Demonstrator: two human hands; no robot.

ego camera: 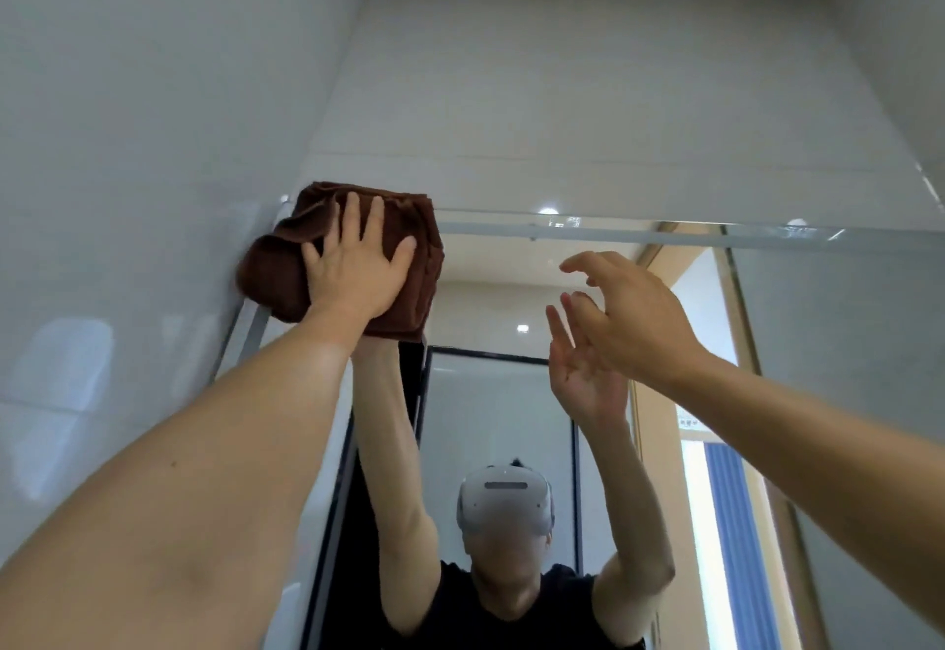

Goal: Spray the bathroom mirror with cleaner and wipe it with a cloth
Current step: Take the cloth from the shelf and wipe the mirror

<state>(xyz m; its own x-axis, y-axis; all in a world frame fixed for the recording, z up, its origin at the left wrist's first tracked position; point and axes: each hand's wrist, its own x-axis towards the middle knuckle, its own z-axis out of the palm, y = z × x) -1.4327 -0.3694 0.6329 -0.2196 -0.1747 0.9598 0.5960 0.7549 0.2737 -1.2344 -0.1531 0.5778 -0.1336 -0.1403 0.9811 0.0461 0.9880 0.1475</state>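
The bathroom mirror fills the lower middle and right of the view, its top edge a bright strip under the tiled wall. A folded brown cloth lies flat against the mirror's top left corner. My left hand presses on the cloth with fingers spread and straight. My right hand hovers in front of the glass to the right, fingers loosely curled, holding nothing and not touching the mirror. The mirror reflects both raised arms and a person wearing a headset. No spray bottle is in view.
Glossy white wall tiles run along the left, meeting the mirror at the corner where the cloth sits. More white tile rises above the mirror. The reflection shows a doorway and a blue curtain at the right.
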